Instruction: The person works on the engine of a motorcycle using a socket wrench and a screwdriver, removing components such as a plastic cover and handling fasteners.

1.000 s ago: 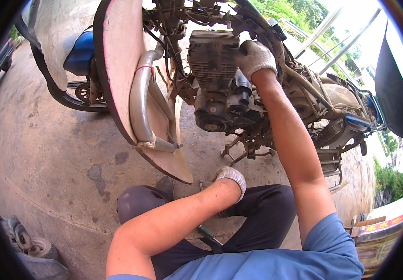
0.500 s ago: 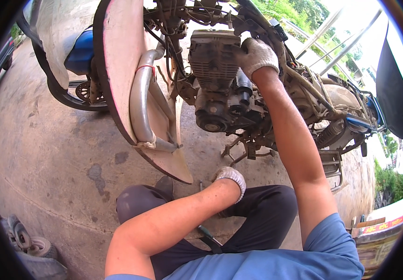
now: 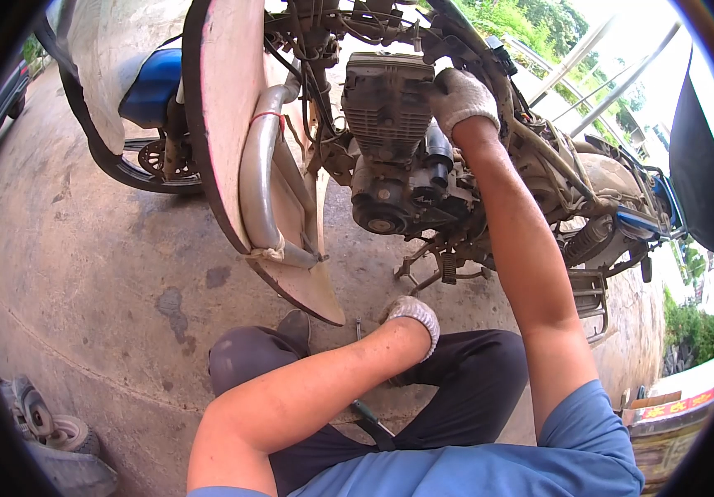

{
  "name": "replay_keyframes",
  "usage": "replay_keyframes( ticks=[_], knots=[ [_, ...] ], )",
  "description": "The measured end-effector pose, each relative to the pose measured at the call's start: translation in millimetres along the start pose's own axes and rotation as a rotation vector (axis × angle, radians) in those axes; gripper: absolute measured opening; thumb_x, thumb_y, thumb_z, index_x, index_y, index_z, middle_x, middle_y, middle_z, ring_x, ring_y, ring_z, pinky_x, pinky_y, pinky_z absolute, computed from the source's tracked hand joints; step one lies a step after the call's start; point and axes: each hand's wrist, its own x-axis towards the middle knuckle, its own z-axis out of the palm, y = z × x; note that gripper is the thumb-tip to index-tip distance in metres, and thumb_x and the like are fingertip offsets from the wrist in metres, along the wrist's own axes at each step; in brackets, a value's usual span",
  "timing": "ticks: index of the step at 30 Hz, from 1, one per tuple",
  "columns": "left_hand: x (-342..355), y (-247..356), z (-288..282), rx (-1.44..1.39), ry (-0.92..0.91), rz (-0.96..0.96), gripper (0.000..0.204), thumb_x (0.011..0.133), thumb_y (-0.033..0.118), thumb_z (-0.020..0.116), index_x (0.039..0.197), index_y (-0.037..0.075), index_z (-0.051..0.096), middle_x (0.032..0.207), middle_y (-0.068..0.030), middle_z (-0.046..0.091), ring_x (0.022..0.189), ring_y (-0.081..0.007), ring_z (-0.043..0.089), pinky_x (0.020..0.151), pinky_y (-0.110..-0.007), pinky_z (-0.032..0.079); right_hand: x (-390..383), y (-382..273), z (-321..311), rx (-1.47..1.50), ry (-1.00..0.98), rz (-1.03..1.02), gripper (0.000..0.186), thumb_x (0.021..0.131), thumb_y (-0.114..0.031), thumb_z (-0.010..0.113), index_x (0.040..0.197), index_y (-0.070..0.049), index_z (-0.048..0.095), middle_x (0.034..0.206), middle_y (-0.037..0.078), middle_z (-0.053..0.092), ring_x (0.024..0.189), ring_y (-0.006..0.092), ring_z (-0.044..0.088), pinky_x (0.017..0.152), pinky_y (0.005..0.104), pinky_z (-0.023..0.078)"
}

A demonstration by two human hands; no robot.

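A motorcycle stripped to its frame stands in front of me, its finned engine (image 3: 386, 112) exposed. My right hand (image 3: 463, 101), in a knitted off-white glove, is at the upper right side of the finned cylinder. Its fingers are curled; whatever they grip is hidden. Below that hand, a dark cylindrical part (image 3: 438, 153) sits beside the engine. My left hand (image 3: 413, 316), also gloved, is low by my bent leg, its fingers mostly hidden behind the wrist and cuff. A slim metal rod (image 3: 358, 330) shows near it on the ground.
Left of the engine, a pale curved panel (image 3: 223, 108) carries a bent metal guard bar (image 3: 257, 182). Beyond it is a blue fender (image 3: 154, 87). A dark-green-handled tool (image 3: 367, 414) lies between my legs. Worn parts (image 3: 50, 427) lie lower left; a box (image 3: 671, 406) stands lower right.
The motorcycle appears slightly farther right and lower in the view. My right hand stays by the cylinder, with its fingers curled; my left hand is nearly still.
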Motion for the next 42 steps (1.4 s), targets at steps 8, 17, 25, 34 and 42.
replay_keyframes(
  ticks=[8, 17, 25, 34, 42],
  knots=[
    [-5, -1, -2, -0.004, 0.018, 0.001, 0.033, 0.088, 0.023, 0.072, 0.119, 0.014, 0.078, 0.124, -0.0080, 0.075, 0.112, -0.0277, 0.073, 0.088, -0.047, 0.059, -1, -9, -7, -0.041, -0.112, 0.075, 0.044, 0.092, -0.044, 0.066, 0.112, -0.006, 0.072, 0.116, 0.022, 0.070, 0.112, 0.0410, 0.065, 0.098, 0.0475, 0.051],
    [-3, -3, -1, -0.014, 0.000, -0.006, 0.034, 0.089, 0.025, 0.071, 0.120, 0.013, 0.078, 0.125, -0.0077, 0.075, 0.113, -0.0277, 0.073, 0.088, -0.047, 0.059, -9, -18, -7, -0.119, 0.003, 0.031, 0.043, 0.092, -0.042, 0.066, 0.112, -0.005, 0.072, 0.116, 0.022, 0.070, 0.112, 0.0414, 0.065, 0.098, 0.0481, 0.051],
    [1, -2, 2, -0.025, 0.011, -0.011, 0.034, 0.090, 0.025, 0.071, 0.121, 0.013, 0.077, 0.126, -0.0078, 0.074, 0.115, -0.0277, 0.072, 0.089, -0.047, 0.059, -6, -7, 8, -0.091, 0.035, -0.020, 0.040, 0.092, -0.040, 0.065, 0.109, -0.005, 0.072, 0.112, 0.024, 0.070, 0.110, 0.0433, 0.064, 0.095, 0.0497, 0.052],
    [8, -2, 6, -0.036, 0.020, -0.028, 0.033, 0.091, 0.023, 0.069, 0.121, 0.013, 0.077, 0.128, -0.0089, 0.073, 0.115, -0.0283, 0.072, 0.089, -0.048, 0.059, -1, -3, 5, -0.050, 0.002, 0.001, 0.041, 0.094, -0.040, 0.064, 0.116, -0.006, 0.070, 0.115, 0.024, 0.069, 0.111, 0.0446, 0.063, 0.097, 0.0502, 0.051],
    [8, -4, 10, -0.040, 0.011, -0.029, 0.033, 0.091, 0.023, 0.069, 0.121, 0.013, 0.077, 0.126, -0.0087, 0.074, 0.114, -0.0281, 0.072, 0.089, -0.047, 0.059, -5, -16, 7, -0.074, 0.031, 0.041, 0.040, 0.096, -0.039, 0.062, 0.118, -0.006, 0.068, 0.118, 0.023, 0.068, 0.113, 0.0424, 0.063, 0.098, 0.0506, 0.051]
  ],
)
